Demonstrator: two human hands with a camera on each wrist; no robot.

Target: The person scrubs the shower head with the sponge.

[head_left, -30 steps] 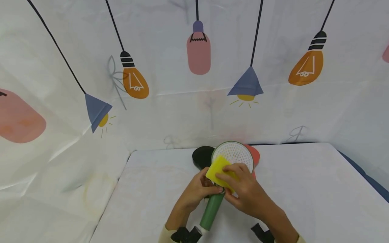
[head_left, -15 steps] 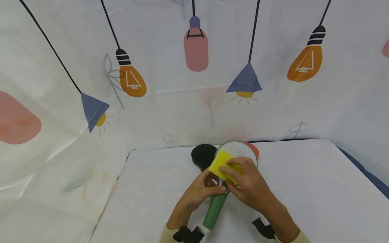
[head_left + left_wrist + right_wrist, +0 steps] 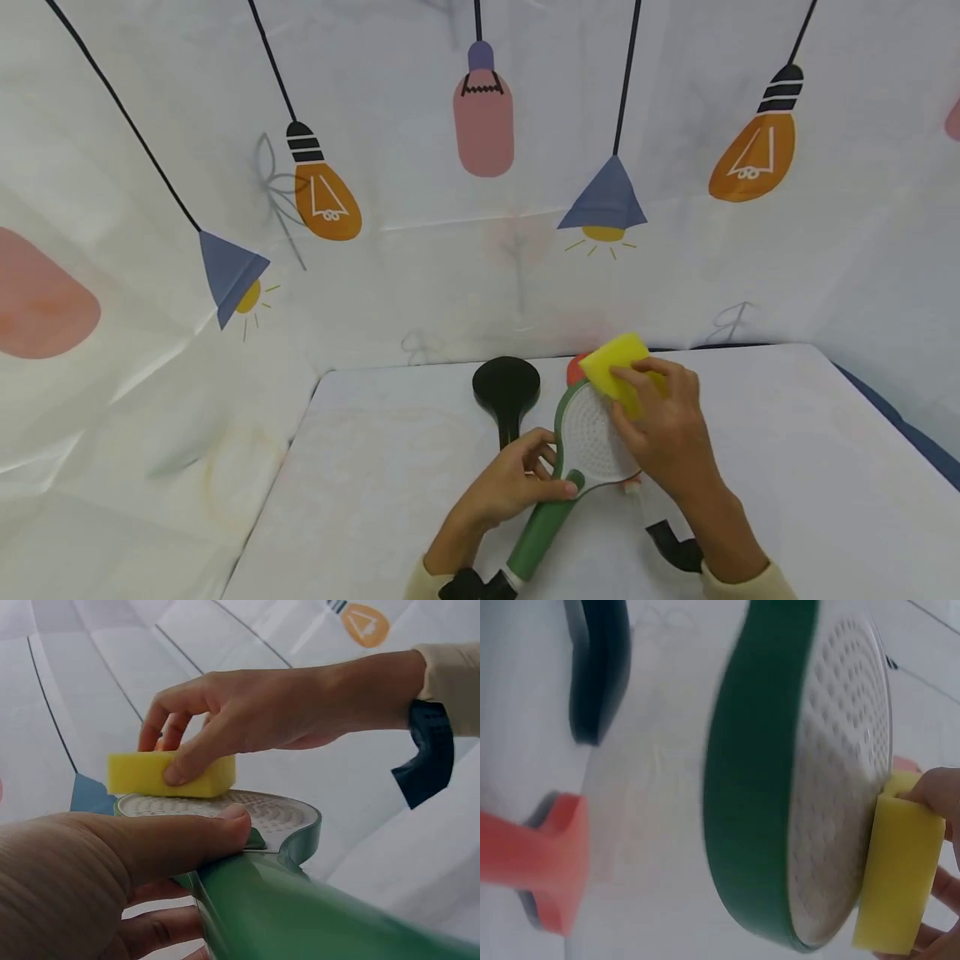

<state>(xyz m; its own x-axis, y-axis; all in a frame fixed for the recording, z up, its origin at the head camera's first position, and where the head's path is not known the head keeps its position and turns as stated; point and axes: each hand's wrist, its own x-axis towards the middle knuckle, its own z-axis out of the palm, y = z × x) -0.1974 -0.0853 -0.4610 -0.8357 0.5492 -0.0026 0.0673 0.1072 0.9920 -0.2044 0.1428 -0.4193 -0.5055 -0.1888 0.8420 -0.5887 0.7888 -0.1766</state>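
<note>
A green handheld shower head (image 3: 592,437) with a white, dotted round face is tilted above the table. My left hand (image 3: 510,483) grips it at the neck, thumb across the top and fingers underneath, as the left wrist view shows. Between the thumb and fingers of my right hand (image 3: 675,429) is a yellow sponge (image 3: 615,360), which lies against the face near its far edge. From the right wrist view, the flat side of the sponge (image 3: 900,874) meets the dotted face along the rim. My right fingers partly cover the sponge.
A black shower head (image 3: 506,387) lies on the white table (image 3: 375,467) to the left. Behind the green one is a red shower head (image 3: 562,862), mostly hidden in the head view. A white sheet with printed lamps (image 3: 487,125) hangs behind the table.
The right hand has moved the sponge from the neck area up and right to the far edge of the face. The green shower head has shifted right and turned, uncovering the black one.
</note>
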